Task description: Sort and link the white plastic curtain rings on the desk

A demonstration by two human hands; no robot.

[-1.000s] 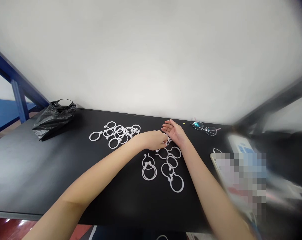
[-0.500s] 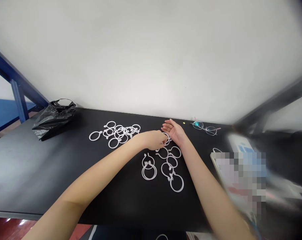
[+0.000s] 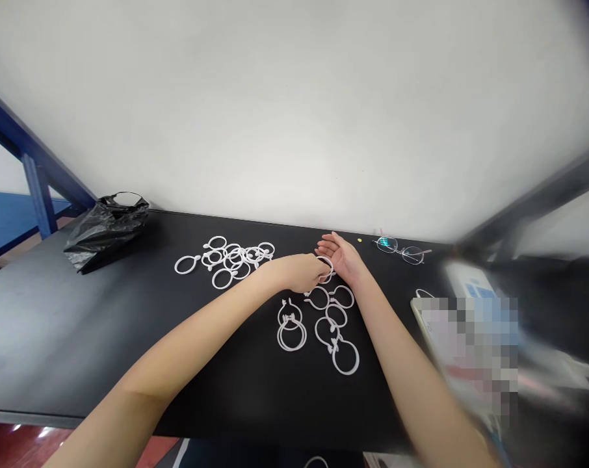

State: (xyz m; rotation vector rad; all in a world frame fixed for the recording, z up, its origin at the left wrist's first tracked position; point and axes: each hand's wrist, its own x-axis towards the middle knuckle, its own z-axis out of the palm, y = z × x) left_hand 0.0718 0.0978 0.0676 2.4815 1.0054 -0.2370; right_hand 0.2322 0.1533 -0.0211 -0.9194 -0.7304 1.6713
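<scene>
My left hand reaches across the black table with its fingers closed on a white plastic ring that has clip-like ends. Part of that ring is hidden behind the fingers. Just beside it, my right hand is held palm inward, fingers stretched out and slightly curved, holding nothing. Below both hands lie several loose white rings, among them an open ring and a ring near the front. Left of these, a small overlapping group of rings rests on the table.
A larger heap of white rings lies left of my hands. At the far left sits a black plastic bag. Eyeglasses and a yellow speck lie near the wall, and a phone-like object, partly pixelated, is at right.
The ring in my left hand has turned slightly and shows more of its loop. Both hands stay in nearly the same place.
</scene>
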